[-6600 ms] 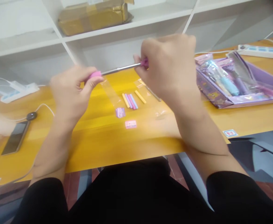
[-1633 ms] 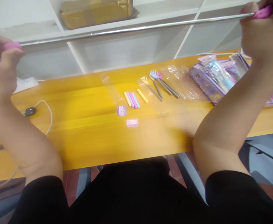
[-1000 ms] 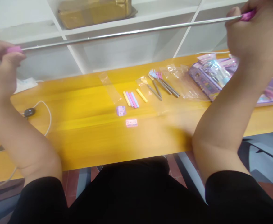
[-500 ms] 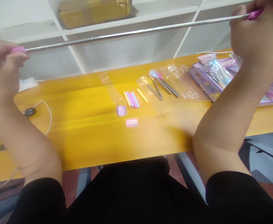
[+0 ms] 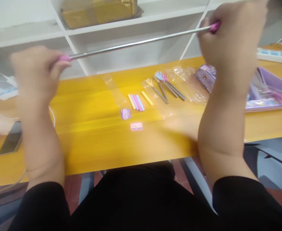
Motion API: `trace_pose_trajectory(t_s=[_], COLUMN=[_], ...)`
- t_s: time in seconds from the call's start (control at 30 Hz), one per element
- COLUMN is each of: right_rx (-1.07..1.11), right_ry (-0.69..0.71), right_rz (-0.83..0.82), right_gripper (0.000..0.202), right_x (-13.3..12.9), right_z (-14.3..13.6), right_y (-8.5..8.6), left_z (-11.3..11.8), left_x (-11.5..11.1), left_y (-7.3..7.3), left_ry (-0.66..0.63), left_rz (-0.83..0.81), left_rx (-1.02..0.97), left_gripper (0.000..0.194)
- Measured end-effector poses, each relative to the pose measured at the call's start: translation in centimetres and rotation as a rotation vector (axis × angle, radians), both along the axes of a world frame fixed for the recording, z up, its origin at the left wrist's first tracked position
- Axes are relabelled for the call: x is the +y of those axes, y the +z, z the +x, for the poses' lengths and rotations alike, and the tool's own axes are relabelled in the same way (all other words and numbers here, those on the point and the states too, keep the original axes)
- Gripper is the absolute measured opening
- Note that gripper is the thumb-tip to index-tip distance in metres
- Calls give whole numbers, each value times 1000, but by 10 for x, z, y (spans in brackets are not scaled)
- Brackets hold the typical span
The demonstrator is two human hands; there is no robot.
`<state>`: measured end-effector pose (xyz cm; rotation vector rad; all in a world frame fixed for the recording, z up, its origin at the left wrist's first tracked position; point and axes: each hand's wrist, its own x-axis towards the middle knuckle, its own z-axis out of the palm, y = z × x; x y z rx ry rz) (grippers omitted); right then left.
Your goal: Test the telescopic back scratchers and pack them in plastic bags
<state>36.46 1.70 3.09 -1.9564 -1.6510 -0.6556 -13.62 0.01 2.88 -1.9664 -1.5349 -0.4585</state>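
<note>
A telescopic back scratcher (image 5: pixel 133 43), with a silver rod and pink ends, stretches between my hands above the table. My left hand (image 5: pixel 38 70) is closed on one pink end, and my right hand (image 5: pixel 232 35) is wrapped round the other, hiding most of it. Below lie several more back scratchers (image 5: pixel 171 88) with yellow, blue and pink claw heads. Beside them are pastel tubes (image 5: pixel 136 102), mostly in a row, with one yellow tube (image 5: pixel 147 98) apart. Two small printed cards, one purple (image 5: pixel 125 114) and one pink (image 5: pixel 136 126), lie nearer me.
Clear plastic wrappers (image 5: pixel 114 89) lie on the yellow table (image 5: pixel 95 150). At right stands an open purple box (image 5: pixel 273 77), partly behind my forearm. A phone (image 5: pixel 11 139) and white cables lie left. White shelving (image 5: pixel 136 24) with a cardboard box (image 5: pixel 98 12) stands behind.
Both hands have moved inward, my left to the right and slightly down, my right to the left. The rod between them has become shorter. Things on the table have stayed put.
</note>
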Motion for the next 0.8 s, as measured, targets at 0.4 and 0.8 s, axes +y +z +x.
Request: trace_pose_trajectory(t_s=[0.4,0.8], right_rx=[-56,-91], right_ry=[179,359], right_rz=[-235,-393], right_gripper=[35,34], right_x=[-46,-97], right_z=[-94,-137], right_y=[-3,1], left_z=[81,121], left_x=[-37,-87], left_y=[-7,-5], left_ry=[-59,-139], left_rz=[-178,-161], left_rx=[-177,-84], left_gripper=[99,85])
